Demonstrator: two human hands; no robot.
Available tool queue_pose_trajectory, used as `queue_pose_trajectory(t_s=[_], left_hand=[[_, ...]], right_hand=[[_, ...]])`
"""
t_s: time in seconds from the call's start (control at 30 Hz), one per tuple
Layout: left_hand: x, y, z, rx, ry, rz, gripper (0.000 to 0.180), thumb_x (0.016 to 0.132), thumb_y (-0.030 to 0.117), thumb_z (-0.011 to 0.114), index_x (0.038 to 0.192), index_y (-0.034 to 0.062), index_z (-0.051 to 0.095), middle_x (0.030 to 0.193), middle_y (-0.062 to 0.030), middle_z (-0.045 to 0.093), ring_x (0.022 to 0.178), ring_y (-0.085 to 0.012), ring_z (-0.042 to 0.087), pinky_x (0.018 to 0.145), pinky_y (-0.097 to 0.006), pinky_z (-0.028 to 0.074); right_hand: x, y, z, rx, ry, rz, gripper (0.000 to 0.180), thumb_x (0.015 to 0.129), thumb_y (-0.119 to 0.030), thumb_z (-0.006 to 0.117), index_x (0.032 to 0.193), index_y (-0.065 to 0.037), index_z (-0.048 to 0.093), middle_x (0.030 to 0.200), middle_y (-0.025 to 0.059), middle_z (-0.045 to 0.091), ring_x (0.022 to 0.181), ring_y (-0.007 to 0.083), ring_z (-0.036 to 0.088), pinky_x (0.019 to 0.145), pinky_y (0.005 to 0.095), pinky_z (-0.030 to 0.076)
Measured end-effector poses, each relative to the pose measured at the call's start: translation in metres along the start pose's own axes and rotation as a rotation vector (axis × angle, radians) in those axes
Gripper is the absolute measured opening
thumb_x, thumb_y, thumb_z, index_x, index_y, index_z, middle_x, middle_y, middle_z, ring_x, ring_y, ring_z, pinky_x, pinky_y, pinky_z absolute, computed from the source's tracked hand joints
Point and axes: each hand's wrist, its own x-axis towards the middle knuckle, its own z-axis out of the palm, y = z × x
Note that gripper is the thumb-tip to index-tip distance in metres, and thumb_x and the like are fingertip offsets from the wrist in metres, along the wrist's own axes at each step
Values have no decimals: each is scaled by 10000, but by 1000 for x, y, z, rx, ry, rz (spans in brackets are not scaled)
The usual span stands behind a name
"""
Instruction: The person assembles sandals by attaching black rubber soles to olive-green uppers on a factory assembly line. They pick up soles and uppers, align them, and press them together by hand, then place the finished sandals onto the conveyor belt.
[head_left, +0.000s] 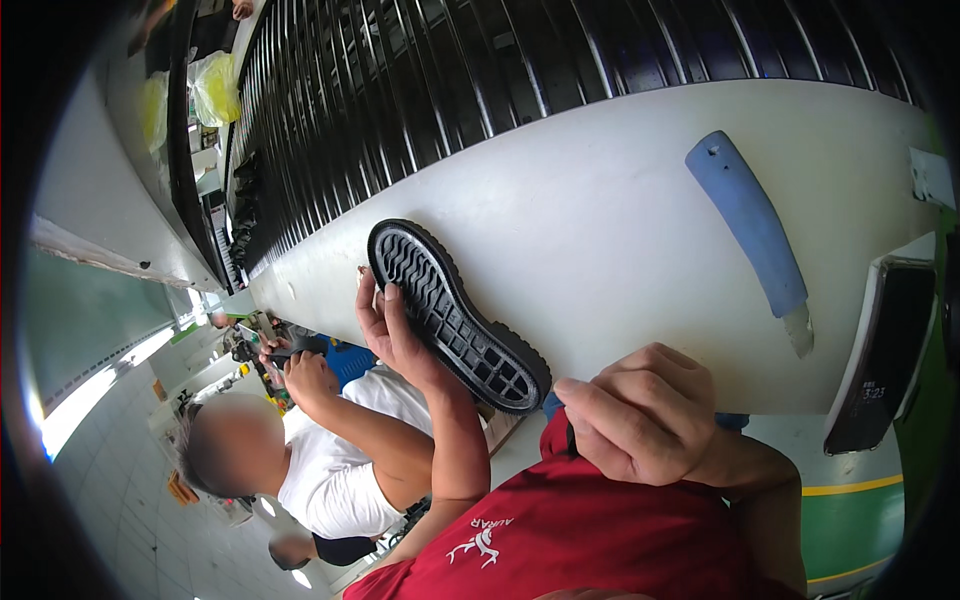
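Observation:
A black shoe sole (pixel 455 315) is tilted over the front edge of the white worktop, its grid-patterned hollow side facing me. My left hand (pixel 398 335) grips it by its left edge, the thumb on the inner face and the other fingers mostly behind. Just right of the sole's lower end, my right hand (pixel 640 415) is closed, with thumb and curled fingers pressed together. A bit of something dark shows beneath those fingers, too small to name. The right hand appears apart from the sole.
Dark metal rollers (pixel 450 80) run along the worktop's (pixel 600 180) far side. A blue-handled tool (pixel 750 225) with a short pale tip lies on the right. Beyond it stands a dark-screened device (pixel 880 350). At left, a person in white (pixel 345 450) works close by.

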Motion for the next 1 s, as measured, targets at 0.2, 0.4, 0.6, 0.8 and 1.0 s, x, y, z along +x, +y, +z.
queue_pose_trajectory(t_s=[0.2,0.4,0.6,0.8,1.0], left_hand=[[-2,-1,3,-35,14,-9,406,1089,37,646,1481,-43,577,1227,-166,756,1012,-184,768,926,-317,640],[-3,3,10,-13,39,-13,417,1081,26,649,1486,-46,577,1099,-86,747,946,-129,736,874,-271,613],[4,-5,1,31,31,33,416,1064,29,678,1468,-42,612,875,51,573,799,-29,542,743,-188,442],[1,-4,0,-37,-56,39,387,1091,66,671,1463,-13,600,1134,-75,770,970,-107,711,878,-240,560],[6,-16,-15,-131,-72,23,410,1086,52,701,1469,-9,569,996,-31,719,913,-73,658,830,-223,516]], right_hand=[[-1,-1,-3,34,-23,19,420,855,-57,808,1268,6,760,832,18,637,693,150,652,610,288,527],[-2,1,-2,45,-5,13,429,846,-50,810,1267,12,758,836,19,648,690,150,652,610,288,530],[3,1,-1,9,18,-6,412,838,-20,804,1246,19,756,841,32,662,680,164,656,609,305,540],[7,-4,1,-65,-15,-16,326,882,27,782,1207,21,759,845,50,671,675,197,662,606,338,552],[9,-16,5,-149,-63,3,237,921,28,768,1157,3,765,856,80,687,689,236,666,603,362,533]])
